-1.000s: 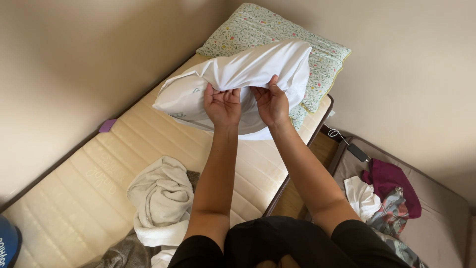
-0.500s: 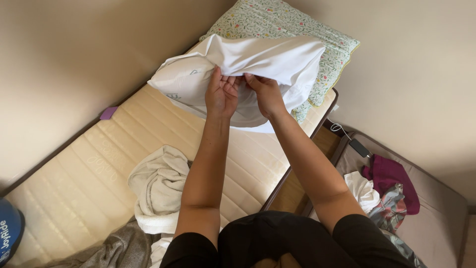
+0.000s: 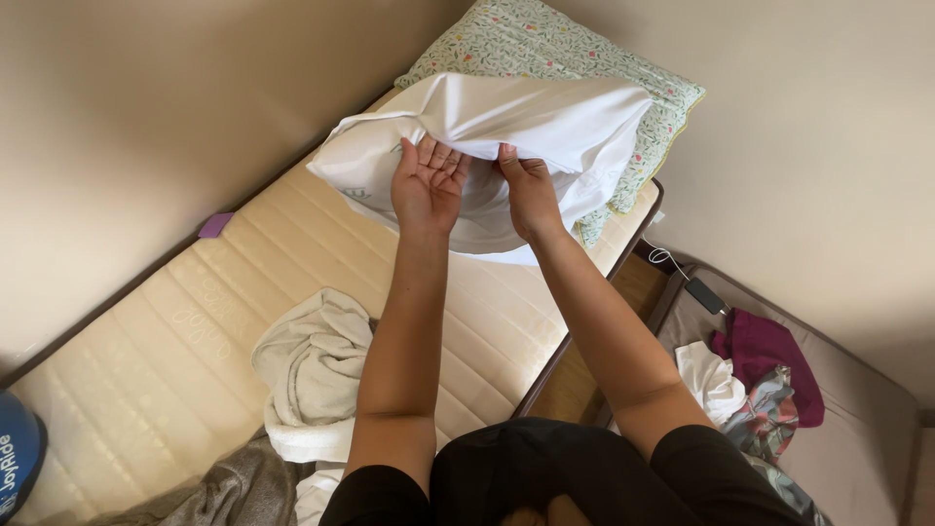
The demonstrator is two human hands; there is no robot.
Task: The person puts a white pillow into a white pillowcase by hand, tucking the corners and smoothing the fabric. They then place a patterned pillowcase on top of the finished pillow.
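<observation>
I hold a white pillow point(image 3: 526, 122) in a loose white pillowcase up over the head end of a bare cream mattress point(image 3: 185, 331). My right hand point(image 3: 531, 190) grips a fold of the white cloth at the pillow's underside. My left hand point(image 3: 429, 180) is beside it, palm turned toward me and fingers spread straight, with the fingertips pressed against the cloth's edge. Behind the white pillow, a floral green-patterned pillow point(image 3: 575, 49) lies at the head of the mattress.
A crumpled white towel point(image 3: 312, 365) and a grey cloth point(image 3: 229, 487) lie on the mattress near my legs. A small purple object point(image 3: 216, 225) sits by the wall. To the right, a second mattress point(image 3: 857, 419) holds maroon point(image 3: 769, 351) and white point(image 3: 711, 380) clothes.
The pillow has risen and shifted a little toward the head end. My left hand has let go of its grip and turned palm-up with fingers straightened.
</observation>
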